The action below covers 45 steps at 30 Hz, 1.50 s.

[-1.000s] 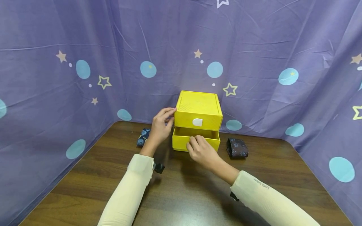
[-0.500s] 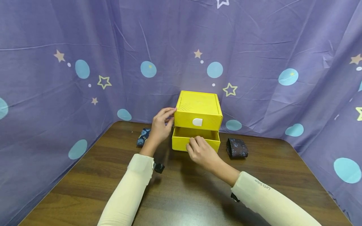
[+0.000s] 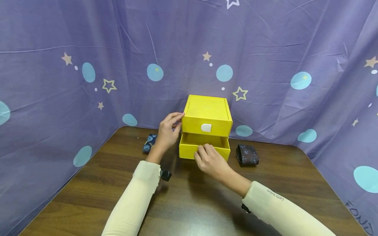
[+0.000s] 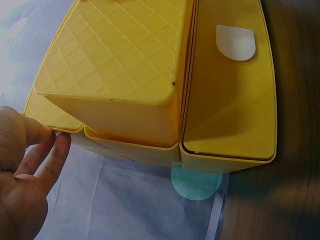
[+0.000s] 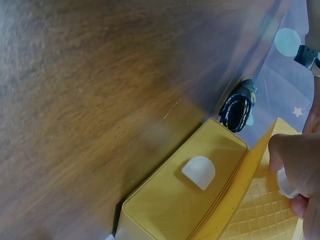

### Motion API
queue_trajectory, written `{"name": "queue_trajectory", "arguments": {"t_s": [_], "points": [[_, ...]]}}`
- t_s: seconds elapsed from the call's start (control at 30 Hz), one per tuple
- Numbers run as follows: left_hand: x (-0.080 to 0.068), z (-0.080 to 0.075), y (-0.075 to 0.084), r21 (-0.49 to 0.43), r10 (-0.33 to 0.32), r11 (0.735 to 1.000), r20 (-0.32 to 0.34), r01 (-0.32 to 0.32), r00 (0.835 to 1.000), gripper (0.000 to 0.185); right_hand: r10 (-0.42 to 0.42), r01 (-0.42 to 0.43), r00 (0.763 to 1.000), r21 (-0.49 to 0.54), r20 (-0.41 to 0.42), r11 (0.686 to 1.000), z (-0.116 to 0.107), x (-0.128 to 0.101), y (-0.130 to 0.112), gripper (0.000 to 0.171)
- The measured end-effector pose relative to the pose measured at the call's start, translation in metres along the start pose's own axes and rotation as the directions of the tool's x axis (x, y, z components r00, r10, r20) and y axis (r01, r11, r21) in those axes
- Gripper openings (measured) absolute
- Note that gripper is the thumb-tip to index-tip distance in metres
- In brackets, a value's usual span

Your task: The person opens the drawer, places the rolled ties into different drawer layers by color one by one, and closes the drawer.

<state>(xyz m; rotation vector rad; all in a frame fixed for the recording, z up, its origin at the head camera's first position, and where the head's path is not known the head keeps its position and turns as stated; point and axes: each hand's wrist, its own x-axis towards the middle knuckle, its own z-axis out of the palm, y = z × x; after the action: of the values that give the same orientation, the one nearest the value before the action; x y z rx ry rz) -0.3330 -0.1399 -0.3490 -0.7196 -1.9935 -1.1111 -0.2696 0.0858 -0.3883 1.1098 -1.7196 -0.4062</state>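
Observation:
A yellow drawer unit [image 3: 208, 108] stands at the back of the table. Its middle drawer [image 4: 115, 55] is pulled out, with bare yellow inside showing in the head view. The top drawer and the bottom drawer [image 5: 175, 200] are closed. My right hand [image 3: 211, 160] pinches the white handle [image 5: 286, 184] of the middle drawer between thumb and fingers. My left hand [image 3: 169, 129] has its fingers extended, the tips touching the unit's upper left edge. In the left wrist view, the fingers [image 4: 55, 162] lie against the side of the unit.
Dark blue patterned folded cloth [image 3: 149, 143] lies left of the unit, partly behind the left wrist. Brown folded cloth with blue flowers [image 3: 248, 154] sits to its right. A purple curtain [image 3: 183, 49] hangs close behind the wooden table [image 3: 183, 203].
The right hand has drawn the middle drawer slightly further out, toward the person. The left hand stays in place on the unit.

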Motion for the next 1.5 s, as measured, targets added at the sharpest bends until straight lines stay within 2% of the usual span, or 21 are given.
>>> {"name": "queue_trajectory", "arguments": {"t_s": [0.53,0.87,1.1,1.5], "points": [[0.0,0.0,-0.001,0.005,0.008,1.0,-0.007,-0.008,1.0,0.039,0.002,-0.002,1.0,0.016,-0.003,1.0,-0.007,0.0,-0.005,0.025],[0.0,0.001,-0.003,0.007,0.008,1.0,-0.008,-0.008,1.0,0.039,-0.001,0.001,1.0,0.004,0.02,1.0,-0.012,0.0,-0.008,0.026],[0.0,0.001,-0.002,0.009,0.008,1.0,-0.008,-0.008,1.0,0.039,-0.012,0.012,1.0,-0.011,0.005,1.0,-0.015,-0.001,-0.01,0.029],[0.001,0.0,0.002,0.012,0.002,1.0,0.004,-0.002,1.0,0.038,-0.005,0.006,0.997,-0.016,0.071,1.0,-0.023,-0.002,-0.012,0.027]]}}
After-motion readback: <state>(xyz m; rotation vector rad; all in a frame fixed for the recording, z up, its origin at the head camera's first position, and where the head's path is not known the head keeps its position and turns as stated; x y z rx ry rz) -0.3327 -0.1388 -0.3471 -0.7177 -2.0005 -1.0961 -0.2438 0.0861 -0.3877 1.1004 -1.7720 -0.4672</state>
